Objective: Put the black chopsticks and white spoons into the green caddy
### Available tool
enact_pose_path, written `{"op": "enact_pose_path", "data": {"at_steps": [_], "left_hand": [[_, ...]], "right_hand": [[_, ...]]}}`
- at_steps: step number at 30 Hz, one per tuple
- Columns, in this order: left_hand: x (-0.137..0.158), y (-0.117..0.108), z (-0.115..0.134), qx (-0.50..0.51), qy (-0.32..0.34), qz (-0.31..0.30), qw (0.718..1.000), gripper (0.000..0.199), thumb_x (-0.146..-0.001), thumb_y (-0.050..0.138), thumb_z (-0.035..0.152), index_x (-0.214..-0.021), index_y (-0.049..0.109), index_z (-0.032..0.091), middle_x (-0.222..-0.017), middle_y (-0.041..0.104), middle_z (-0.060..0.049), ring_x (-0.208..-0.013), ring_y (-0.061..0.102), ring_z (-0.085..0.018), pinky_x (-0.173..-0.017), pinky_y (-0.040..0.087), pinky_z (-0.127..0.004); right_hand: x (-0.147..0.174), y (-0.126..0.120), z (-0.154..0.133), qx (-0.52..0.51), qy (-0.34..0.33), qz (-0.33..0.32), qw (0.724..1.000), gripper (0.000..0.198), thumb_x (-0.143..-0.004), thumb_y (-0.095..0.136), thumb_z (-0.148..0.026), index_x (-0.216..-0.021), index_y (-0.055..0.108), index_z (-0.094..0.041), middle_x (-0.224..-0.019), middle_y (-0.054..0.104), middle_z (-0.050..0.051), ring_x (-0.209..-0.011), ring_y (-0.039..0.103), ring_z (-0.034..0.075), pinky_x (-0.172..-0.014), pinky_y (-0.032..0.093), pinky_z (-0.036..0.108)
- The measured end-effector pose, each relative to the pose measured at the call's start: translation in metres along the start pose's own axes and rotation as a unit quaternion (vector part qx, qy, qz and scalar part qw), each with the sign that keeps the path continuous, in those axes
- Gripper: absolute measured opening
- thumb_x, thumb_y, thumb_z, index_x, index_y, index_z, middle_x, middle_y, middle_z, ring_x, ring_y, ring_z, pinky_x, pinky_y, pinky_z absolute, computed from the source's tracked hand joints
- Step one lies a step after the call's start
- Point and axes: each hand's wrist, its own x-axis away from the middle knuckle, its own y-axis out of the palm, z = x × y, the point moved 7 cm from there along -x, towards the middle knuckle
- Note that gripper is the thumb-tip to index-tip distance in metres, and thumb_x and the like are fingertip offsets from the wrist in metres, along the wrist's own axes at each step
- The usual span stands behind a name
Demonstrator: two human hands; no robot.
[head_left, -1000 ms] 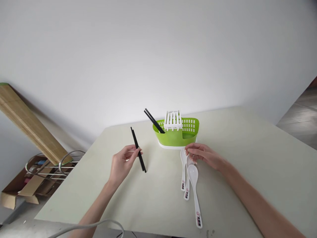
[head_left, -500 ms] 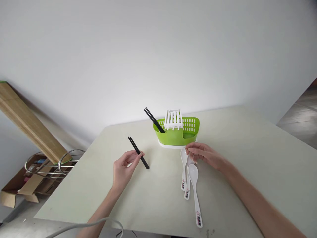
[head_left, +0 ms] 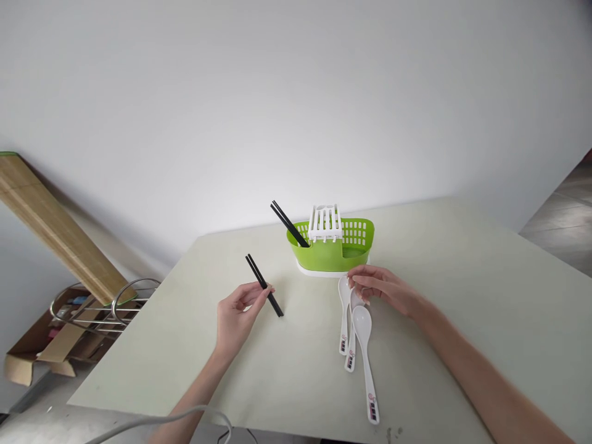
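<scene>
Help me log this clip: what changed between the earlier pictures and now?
The left hand has shifted slightly right and nearer the wearer; the slim black chopsticks it still holds slant more. The right hand stays at the long-handled white spoons; the oval green plastic basket stayed put.

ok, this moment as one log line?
left hand: holds chopsticks | right hand: at spoons, contact unclear | spoons: three, partly overlapping | basket: more chopsticks inside, left end

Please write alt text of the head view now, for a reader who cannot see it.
A person's left hand holds black chopsticks at a pale table; the right hand is by three white spoons. Behind them, more black chopsticks lean in the left end of a green utensil basket.
</scene>
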Motion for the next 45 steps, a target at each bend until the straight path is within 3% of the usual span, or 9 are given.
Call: {"op": "enact_pose_path", "data": {"at_steps": [10, 15, 19, 23, 28, 32, 37, 45], "left_hand": [[-0.002, 0.052, 0.034, 0.166, -0.076, -0.037, 0.982, 0.041, -0.078, 0.087, 0.048, -0.097, 0.072, 0.015, -0.090, 0.082, -0.010, -0.093, 0.080, -0.031, -0.094, 0.065, -0.047], [0.000, 0.080, 0.058, 0.206, -0.063, -0.050, 0.975, 0.040, -0.078, 0.086, 0.048, -0.096, 0.072, 0.016, -0.092, 0.082, -0.009, -0.094, 0.080, -0.032, -0.092, 0.066, -0.047], [-0.004, 0.095, 0.064, 0.238, -0.061, -0.042, 0.969, 0.039, -0.078, 0.087, 0.047, -0.098, 0.072, 0.016, -0.098, 0.082, -0.011, -0.096, 0.080, -0.032, -0.093, 0.066, -0.048], [-0.010, 0.098, 0.058, 0.244, -0.068, -0.020, 0.967, 0.041, -0.077, 0.088, 0.046, -0.099, 0.071, 0.015, -0.104, 0.082, -0.012, -0.100, 0.079, -0.033, -0.096, 0.064, -0.049], [-0.014, 0.095, 0.044, 0.258, -0.086, 0.009, 0.962, 0.042, -0.077, 0.088, 0.044, -0.101, 0.071, 0.014, -0.105, 0.081, -0.013, -0.103, 0.079, -0.032, -0.103, 0.061, -0.051], [-0.014, 0.095, 0.034, 0.268, -0.102, 0.025, 0.958, 0.043, -0.078, 0.087, 0.045, -0.102, 0.071, 0.013, -0.105, 0.081, -0.013, -0.105, 0.078, -0.030, -0.107, 0.059, -0.051], [-0.014, 0.096, 0.029, 0.282, -0.110, 0.024, 0.953, 0.043, -0.076, 0.088, 0.045, -0.099, 0.070, 0.013, -0.105, 0.081, -0.013, -0.107, 0.077, -0.031, -0.108, 0.058, -0.052], [-0.014, 0.091, 0.024, 0.275, -0.124, 0.010, 0.953, 0.043, -0.077, 0.087, 0.047, -0.100, 0.076, 0.013, -0.106, 0.081, -0.013, -0.106, 0.078, -0.029, -0.106, 0.060, -0.049]], "right_hand": [[0.001, 0.006, -0.001, -0.006, -0.007, -0.029, 1.000, 0.035, -0.089, 0.077, -0.051, -0.108, 0.077, -0.022, -0.101, 0.071, 0.006, -0.075, 0.061, 0.015, -0.067, 0.050, 0.032], [0.004, 0.021, -0.005, 0.016, -0.013, -0.100, 0.995, 0.037, -0.093, 0.072, -0.053, -0.112, 0.079, -0.022, -0.105, 0.074, 0.008, -0.076, 0.065, 0.017, -0.066, 0.051, 0.032], [0.008, 0.034, -0.008, 0.052, -0.013, -0.164, 0.985, 0.045, -0.096, 0.067, -0.057, -0.123, 0.076, -0.022, -0.109, 0.076, 0.010, -0.085, 0.071, 0.021, -0.070, 0.053, 0.032], [0.010, 0.043, -0.011, 0.084, -0.017, -0.189, 0.978, 0.046, -0.097, 0.063, -0.061, -0.112, 0.080, -0.021, -0.103, 0.077, 0.009, -0.073, 0.069, 0.018, -0.066, 0.052, 0.031], [0.008, 0.044, -0.010, 0.099, -0.011, -0.164, 0.981, 0.044, -0.093, 0.067, -0.062, -0.095, 0.082, -0.021, -0.083, 0.074, 0.004, -0.061, 0.062, 0.015, -0.066, 0.049, 0.031], [0.006, 0.043, -0.010, 0.113, -0.025, -0.149, 0.982, 0.047, -0.090, 0.068, -0.066, -0.087, 0.081, -0.020, -0.063, 0.064, 0.002, -0.069, 0.065, 0.020, -0.074, 0.051, 0.034], [0.005, 0.042, -0.008, 0.111, -0.024, -0.139, 0.984, 0.051, -0.090, 0.066, -0.069, -0.086, 0.081, -0.021, -0.056, 0.057, 0.000, -0.069, 0.065, 0.021, -0.076, 0.053, 0.036], [0.006, 0.049, -0.016, 0.100, -0.056, -0.161, 0.980, 0.049, -0.098, 0.061, -0.058, -0.065, 0.073, -0.024, -0.046, 0.045, -0.008, -0.049, 0.044, 0.011, -0.107, 0.043, 0.047]]}}
